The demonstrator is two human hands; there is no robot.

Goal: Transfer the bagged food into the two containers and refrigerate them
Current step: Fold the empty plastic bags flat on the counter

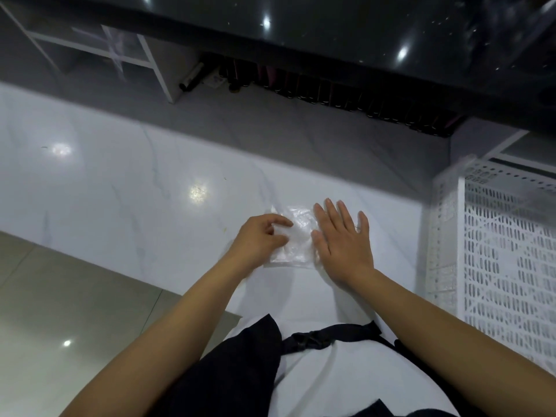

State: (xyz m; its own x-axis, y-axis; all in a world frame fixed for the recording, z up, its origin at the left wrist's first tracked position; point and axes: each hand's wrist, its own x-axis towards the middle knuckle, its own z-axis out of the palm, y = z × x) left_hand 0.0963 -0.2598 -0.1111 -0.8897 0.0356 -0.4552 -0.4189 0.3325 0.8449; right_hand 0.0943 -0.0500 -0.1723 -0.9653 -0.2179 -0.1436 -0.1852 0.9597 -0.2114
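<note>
A flat, clear plastic bag lies on the white marble counter, near its front edge. My left hand has its fingers curled and pinches the bag's left side. My right hand lies flat with straight fingers, pressing on the bag's right side. The bag looks flattened, with nothing visible inside. No containers are in view.
A white perforated plastic crate stands at the right, close to my right arm. A glossy black surface overhangs at the top, with dark bottles lined up beneath it. White shelving is at the far left. Grey floor tiles show lower left.
</note>
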